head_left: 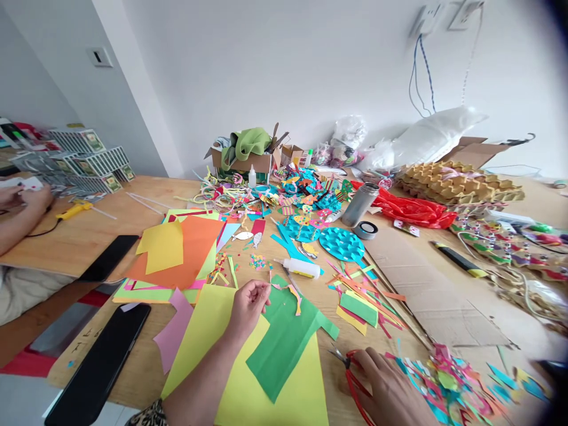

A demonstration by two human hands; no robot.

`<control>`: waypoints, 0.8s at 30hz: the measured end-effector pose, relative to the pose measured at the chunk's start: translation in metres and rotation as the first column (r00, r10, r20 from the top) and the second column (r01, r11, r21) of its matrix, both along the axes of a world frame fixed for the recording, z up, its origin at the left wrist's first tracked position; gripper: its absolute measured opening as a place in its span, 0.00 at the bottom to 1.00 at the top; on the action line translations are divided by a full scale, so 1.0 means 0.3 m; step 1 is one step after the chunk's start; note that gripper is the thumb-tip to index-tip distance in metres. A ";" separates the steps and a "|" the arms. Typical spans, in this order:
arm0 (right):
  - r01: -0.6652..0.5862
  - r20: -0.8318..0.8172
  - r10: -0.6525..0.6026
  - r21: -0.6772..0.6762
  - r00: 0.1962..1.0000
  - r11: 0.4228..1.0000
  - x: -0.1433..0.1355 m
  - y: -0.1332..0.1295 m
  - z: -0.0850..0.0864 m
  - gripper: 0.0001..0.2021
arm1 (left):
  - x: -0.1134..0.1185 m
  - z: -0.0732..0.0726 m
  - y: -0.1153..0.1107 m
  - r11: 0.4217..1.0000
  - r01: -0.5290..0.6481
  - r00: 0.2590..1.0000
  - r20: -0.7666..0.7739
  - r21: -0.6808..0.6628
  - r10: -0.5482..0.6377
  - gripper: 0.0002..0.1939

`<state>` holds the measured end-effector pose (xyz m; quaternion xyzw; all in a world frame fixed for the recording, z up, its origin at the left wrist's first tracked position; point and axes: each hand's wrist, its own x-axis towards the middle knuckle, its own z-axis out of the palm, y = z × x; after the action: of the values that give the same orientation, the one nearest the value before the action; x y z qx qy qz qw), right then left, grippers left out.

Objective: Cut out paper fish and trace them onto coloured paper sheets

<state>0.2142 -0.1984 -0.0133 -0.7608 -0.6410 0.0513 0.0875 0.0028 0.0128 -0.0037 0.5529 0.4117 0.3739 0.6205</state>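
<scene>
My left hand (pixel 251 303) is closed in a pinch above the sheets. A thin curved paper strip (pixel 296 300), pink and yellow, runs from its fingertips over the green paper (pixel 284 349). That green piece lies on a large yellow sheet (pixel 235 378). At the lower right, my right hand (pixel 386 384) has its fingers curled over the red handles of a pair of scissors (pixel 355 384); the short metal blades point up and left. Just beyond my left hand a white glue bottle (pixel 304 268) lies on its side.
Coloured scraps (pixel 457 378) lie right of the scissors, beside flat cardboard (pixel 426 284). Blue discs (pixel 341 244), a metal flask (pixel 360 204) and egg trays (pixel 461 183) stand farther back. Phones (pixel 100 367) and orange paper (pixel 199 248) are left. Another person's hand (pixel 38 195) holds cards.
</scene>
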 end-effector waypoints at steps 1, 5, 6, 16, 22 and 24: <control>-0.002 0.026 0.002 0.008 1.000 1.000 -0.006 -0.010 -0.007 0.04 | 0.000 0.001 -0.004 1.000 0.016 1.000 -0.019 0.026 -0.015 0.19; 0.003 0.071 -0.002 -0.016 0.997 1.000 -0.027 -0.015 0.002 0.09 | -0.001 0.002 -0.016 0.993 0.070 0.993 -0.105 0.092 -0.060 0.19; 0.011 0.070 -0.010 -0.024 0.998 1.000 -0.027 -0.014 0.010 0.11 | -0.001 0.001 -0.016 0.992 0.079 0.990 -0.123 0.100 -0.066 0.19; -0.011 0.012 0.010 0.017 1.000 1.000 -0.069 0.182 0.198 0.11 | -0.004 -0.005 -0.009 0.990 0.057 0.990 -0.136 0.127 -0.039 0.18; 0.003 0.204 0.015 -0.085 0.979 0.996 -0.209 0.468 0.175 0.09 | -0.007 -0.029 0.003 0.979 0.087 0.986 -0.160 0.186 -0.057 0.16; 0.009 0.210 0.011 -0.095 0.978 0.995 -0.222 0.505 0.145 0.08 | -0.008 -0.035 0.009 0.979 0.088 0.982 -0.181 0.182 -0.054 0.15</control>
<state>0.1475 -0.0469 0.0302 -0.7649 -0.6439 0.0012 -0.0172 0.0005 0.0155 -0.0143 0.6544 0.4072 0.3387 0.5396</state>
